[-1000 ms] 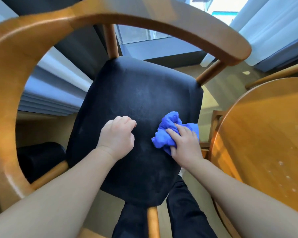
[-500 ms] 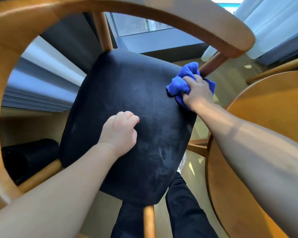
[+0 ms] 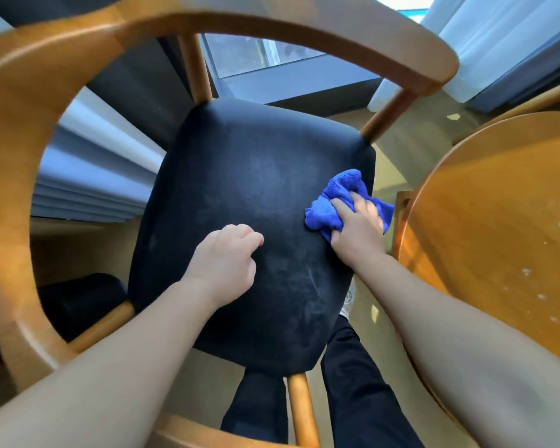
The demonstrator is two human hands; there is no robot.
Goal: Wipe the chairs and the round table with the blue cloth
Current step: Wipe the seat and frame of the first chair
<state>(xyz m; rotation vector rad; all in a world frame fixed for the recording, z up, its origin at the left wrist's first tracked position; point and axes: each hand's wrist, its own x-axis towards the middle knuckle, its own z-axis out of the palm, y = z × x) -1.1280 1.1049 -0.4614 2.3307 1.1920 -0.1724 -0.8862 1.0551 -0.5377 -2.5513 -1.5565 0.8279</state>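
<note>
A wooden chair with a curved armrest frame (image 3: 62, 59) and a black padded seat (image 3: 240, 176) fills the middle of the view. My right hand (image 3: 358, 227) presses a bunched blue cloth (image 3: 333, 202) onto the seat's right edge, fingers closed over it. My left hand (image 3: 227, 257) rests as a fist on the middle of the seat, holding nothing. The round wooden table (image 3: 498, 221) lies at the right, its top speckled with pale spots.
A second chair's dark seat (image 3: 78, 299) shows at the lower left under the frame. Curtains (image 3: 498, 37) and a window sill stand behind. My dark trouser legs (image 3: 356, 389) are below the seat, on a tan floor.
My right hand has drawn the cloth back from the seat's far right corner toward me along the right edge. My left fist has stayed on the seat.
</note>
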